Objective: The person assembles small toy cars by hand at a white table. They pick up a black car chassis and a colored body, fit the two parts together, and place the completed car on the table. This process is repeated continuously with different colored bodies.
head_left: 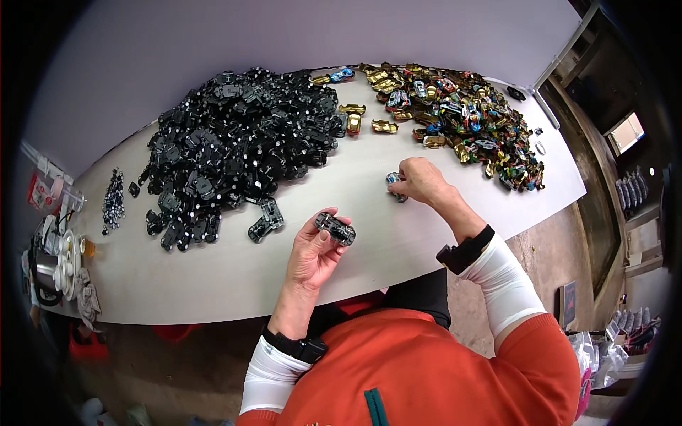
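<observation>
Black chassis [337, 229] in left hand [311, 257]; amber cup [88, 248], contents unclear.

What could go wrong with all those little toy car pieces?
The dark car base in the left hand is held just by the fingers and thumb, so it might slip out. The big heap of dark pieces is piled high, so a bump could perhaps make some slide down. They might then cover the gold car beside it.
</observation>
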Available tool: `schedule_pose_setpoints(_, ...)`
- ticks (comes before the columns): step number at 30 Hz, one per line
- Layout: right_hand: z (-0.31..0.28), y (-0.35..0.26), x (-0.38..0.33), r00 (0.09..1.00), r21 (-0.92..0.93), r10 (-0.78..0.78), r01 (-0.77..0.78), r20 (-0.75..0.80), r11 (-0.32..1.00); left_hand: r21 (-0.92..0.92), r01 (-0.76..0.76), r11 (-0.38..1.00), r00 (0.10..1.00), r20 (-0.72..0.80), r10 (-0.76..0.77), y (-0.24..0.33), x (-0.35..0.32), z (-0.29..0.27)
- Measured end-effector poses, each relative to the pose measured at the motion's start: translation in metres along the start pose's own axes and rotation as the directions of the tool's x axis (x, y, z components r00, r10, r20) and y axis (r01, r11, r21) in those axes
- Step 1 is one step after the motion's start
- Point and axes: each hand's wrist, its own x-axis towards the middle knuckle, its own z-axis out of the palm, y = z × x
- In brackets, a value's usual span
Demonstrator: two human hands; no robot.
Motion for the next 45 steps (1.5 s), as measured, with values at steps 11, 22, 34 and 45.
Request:
schedule_pose_setpoints(11,0.007,0.015,-0.004,0.995,0.056,-0.091,0.093,-0.037,0.994,-0.008,0.04,0.999,0.999,-0.025,-0.04,0.001,0.0,0.008)
schedule_pose_setpoints(22,-0.002,0.032,-0.027,0.978,0.337,0.036,0.035,-0.204,0.941,0.061,0.05,0.997,0.998,-0.031,-0.048,0.0,0.0,0.007)
schedule_pose_setpoints(34,0.008,0.044,-0.024,0.892,0.277,-0.045,0.187,-0.45,0.942,0.043,0.057,0.997,0.998,-0.023,-0.057,-0.001,0.0,0.002)
schedule_pose_setpoints(45,0.007,0.015,-0.012,0.993,0.024,0.1,-0.099,-0.055,0.995,0.048,-0.004,0.999,1.0,0.011,0.003,-0.003,0.0,0.001)
